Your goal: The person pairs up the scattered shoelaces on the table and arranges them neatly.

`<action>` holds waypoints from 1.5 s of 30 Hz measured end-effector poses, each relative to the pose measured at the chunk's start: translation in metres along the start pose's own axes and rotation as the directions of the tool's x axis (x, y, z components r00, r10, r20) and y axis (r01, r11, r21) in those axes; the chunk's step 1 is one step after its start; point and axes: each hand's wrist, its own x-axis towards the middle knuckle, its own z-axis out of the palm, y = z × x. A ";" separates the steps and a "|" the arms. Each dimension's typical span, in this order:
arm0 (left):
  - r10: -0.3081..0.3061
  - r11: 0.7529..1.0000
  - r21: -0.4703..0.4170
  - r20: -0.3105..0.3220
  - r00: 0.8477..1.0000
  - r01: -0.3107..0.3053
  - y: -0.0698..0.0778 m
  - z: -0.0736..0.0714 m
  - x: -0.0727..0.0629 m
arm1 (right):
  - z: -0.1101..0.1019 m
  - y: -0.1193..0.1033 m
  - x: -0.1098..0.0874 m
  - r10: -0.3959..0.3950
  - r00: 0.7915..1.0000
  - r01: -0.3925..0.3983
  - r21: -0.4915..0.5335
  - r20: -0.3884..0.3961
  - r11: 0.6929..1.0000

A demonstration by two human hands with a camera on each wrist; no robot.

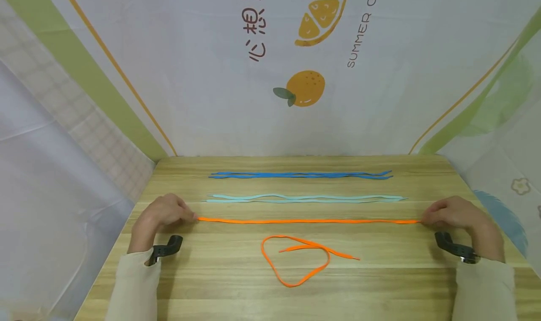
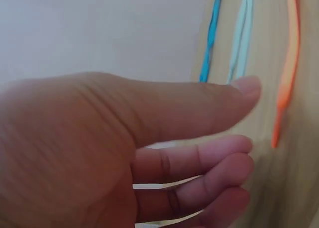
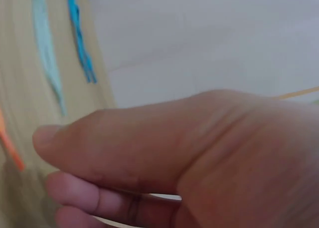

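Observation:
A flat orange shoelace (image 1: 308, 221) lies stretched nearly straight across the wooden table. At its left end is my left hand (image 1: 166, 209); in the left wrist view the thumb and fingers (image 2: 219, 170) are parted, and the lace tip (image 2: 275, 133) lies free just beyond them. My right hand (image 1: 456, 212) is at the other end, fingers loosely bent, with the orange tip (image 3: 16, 158) a little past the thumb in the right wrist view. Nearer the front, a second orange shoelace (image 1: 342, 254) forms a loose loop with its ends crossed.
Behind the straight lace lie pale mint laces (image 1: 393, 198) side by side, and farther back a group of blue laces (image 1: 287, 175). The table (image 1: 211, 293) ends at a hanging printed cloth (image 1: 359, 114). Black wrist mounts (image 1: 166, 248) sit on both wrists.

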 end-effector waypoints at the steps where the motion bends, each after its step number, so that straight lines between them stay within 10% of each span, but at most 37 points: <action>1: 0.008 1.000 -0.005 -0.008 1.000 -0.008 0.002 -0.001 -0.001 | -0.002 -0.002 -0.001 -0.011 1.000 0.011 -0.022 -0.018 1.000; 14: 0.152 0.987 -0.030 -0.143 0.978 -0.158 0.053 0.005 -0.014 | 0.005 -0.077 -0.004 -0.134 0.990 0.129 -0.100 -0.046 0.987; 24: 0.383 0.920 -0.004 -0.212 0.899 -0.392 0.119 0.051 -0.016 | 0.044 -0.149 -0.002 -0.323 0.946 0.320 -0.099 -0.019 0.942; 29: 0.522 0.848 0.013 -0.184 0.833 -0.529 0.144 0.080 -0.014 | 0.074 -0.183 0.000 -0.483 0.875 0.476 -0.110 -0.046 0.873; 37: 0.742 0.666 0.093 0.019 0.670 -0.740 0.173 0.113 0.012 | 0.148 -0.214 -0.003 -0.754 0.657 0.745 -0.133 -0.025 0.654; 41: 0.747 0.643 0.120 0.120 0.654 -0.757 0.180 0.127 0.025 | 0.180 -0.226 -0.005 -0.784 0.621 0.769 -0.201 0.013 0.606; 45: 0.714 0.662 0.147 0.175 0.678 -0.735 0.182 0.138 0.032 | 0.200 -0.234 -0.005 -0.798 0.602 0.755 -0.315 -0.013 0.575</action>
